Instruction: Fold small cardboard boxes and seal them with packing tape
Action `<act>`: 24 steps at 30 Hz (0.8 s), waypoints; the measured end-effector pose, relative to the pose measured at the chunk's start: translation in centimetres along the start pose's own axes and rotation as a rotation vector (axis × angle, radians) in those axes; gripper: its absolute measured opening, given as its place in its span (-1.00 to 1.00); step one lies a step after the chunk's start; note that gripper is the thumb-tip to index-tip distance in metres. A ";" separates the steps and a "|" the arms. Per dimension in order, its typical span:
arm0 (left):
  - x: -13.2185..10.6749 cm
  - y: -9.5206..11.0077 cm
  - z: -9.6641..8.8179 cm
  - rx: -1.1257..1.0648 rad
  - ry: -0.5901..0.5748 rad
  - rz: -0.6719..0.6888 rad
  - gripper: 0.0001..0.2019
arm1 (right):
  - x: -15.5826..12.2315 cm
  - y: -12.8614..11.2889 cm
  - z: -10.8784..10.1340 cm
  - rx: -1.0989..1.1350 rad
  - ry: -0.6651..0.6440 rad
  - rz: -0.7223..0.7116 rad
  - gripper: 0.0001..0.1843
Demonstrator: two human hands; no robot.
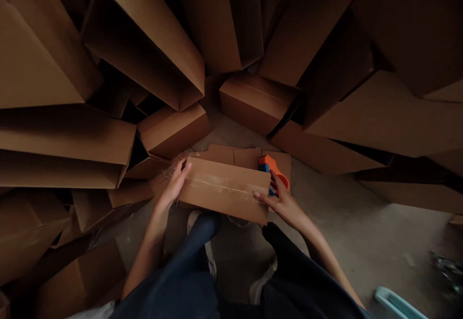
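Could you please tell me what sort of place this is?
Probably a storeroom or packing area: cardboard boxes crowd round a plain grey floor, and what looks like an orange-and-blue tape dispenser is at the right hand.

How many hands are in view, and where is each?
2: the left hand is on the taped box at its left end; the right hand at its right end, beside the orange-and-blue tool.

The smooth grey concrete floor [340, 218] is dimly lit; its far and left edges are crowded by open-ended brown cardboard boxes [159, 39].
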State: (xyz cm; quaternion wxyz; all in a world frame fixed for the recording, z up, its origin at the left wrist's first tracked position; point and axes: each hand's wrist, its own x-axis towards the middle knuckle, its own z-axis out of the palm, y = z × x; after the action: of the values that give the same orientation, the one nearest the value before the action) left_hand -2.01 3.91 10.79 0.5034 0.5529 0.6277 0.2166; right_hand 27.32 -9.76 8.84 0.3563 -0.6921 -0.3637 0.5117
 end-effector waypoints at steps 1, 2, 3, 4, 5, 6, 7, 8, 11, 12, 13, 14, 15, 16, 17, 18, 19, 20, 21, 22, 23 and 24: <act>-0.3 0.5 0.2 0.075 0.002 0.066 -0.26 | 0.1 0.0 0.3 -0.009 0.030 -0.014 0.14; -0.7 0.9 0.4 0.166 0.007 0.122 -0.16 | 0.3 0.0 0.6 -0.013 0.052 -0.022 0.17; -1.1 1.3 0.8 0.272 0.026 0.170 -0.05 | 0.4 -0.1 1.0 -0.016 0.069 -0.024 0.21; -1.4 1.6 1.3 0.367 0.043 0.211 0.03 | 0.6 -0.2 1.5 -0.019 0.085 -0.025 0.25; -1.7 1.9 1.8 0.443 0.059 0.240 0.12 | 0.7 -0.3 1.9 -0.026 0.105 -0.027 0.29; -2.0 2.1 2.4 0.506 0.073 0.250 0.19 | 0.8 -0.5 2.3 -0.033 0.128 -0.032 0.32; -2.2 2.2 3.0 0.559 0.086 0.249 0.26 | 0.9 -0.5 2.6 -0.036 0.153 -0.038 0.35; -2.3 2.3 3.5 0.604 0.095 0.242 0.31 | 0.9 -0.6 2.9 -0.033 0.178 -0.046 0.37; -2.3 2.4 4.5 0.699 0.096 0.207 0.38 | 1.0 -0.3 3.4 -0.006 0.214 -0.055 0.34; -2.2 2.4 4.7 0.714 0.091 0.191 0.39 | 1.0 -0.1 3.4 -0.003 0.217 -0.055 0.32; -2.1 2.4 4.8 0.723 0.085 0.171 0.40 | 1.0 0.1 3.5 -0.006 0.216 -0.053 0.31; -1.9 2.5 4.9 0.728 0.082 0.149 0.41 | 1.0 0.2 3.4 -0.015 0.212 -0.048 0.30; -1.8 2.5 4.9 0.731 0.080 0.129 0.42 | 1.0 0.3 3.4 -0.031 0.206 -0.042 0.29; -1.7 2.6 5.0 0.732 0.078 0.114 0.42 | 0.9 0.3 3.3 -0.052 0.201 -0.039 0.29; -1.5 2.6 5.0 0.730 0.078 0.105 0.42 | 0.9 0.2 3.2 -0.077 0.198 -0.041 0.29; -1.5 2.6 5.1 0.726 0.081 0.101 0.42 | 0.9 0.0 3.2 -0.107 0.198 -0.052 0.29; -1.4 2.6 5.1 0.720 0.086 0.101 0.42 | 1.0 -0.2 3.1 -0.143 0.203 -0.072 0.29; -1.4 2.7 5.1 0.713 0.091 0.102 0.42 | 1.0 -0.5 3.0 -0.184 0.213 -0.100 0.30; -1.3 2.7 5.2 0.705 0.095 0.104 0.41 | 1.0 -0.9 3.0 -0.225 0.215 -0.131 0.30; -1.3 2.7 5.2 0.700 0.097 0.103 0.42 | 1.1 -1.3 3.1 -0.264 0.211 -0.158 0.29; -1.3 2.7 5.1 0.698 0.097 0.101 0.42 | 1.2 -1.7 3.2 -0.298 0.203 -0.175 0.27; -1.3 2.7 5.1 0.700 0.095 0.099 0.42 | 1.2 -2.0 3.3 -0.328 0.195 -0.183 0.25</act>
State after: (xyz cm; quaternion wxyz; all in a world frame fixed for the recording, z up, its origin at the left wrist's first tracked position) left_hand 3.60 2.06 11.50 0.2429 0.7108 0.6590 0.0378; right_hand 24.10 -7.33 9.31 0.3175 -0.7511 -0.4672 0.3418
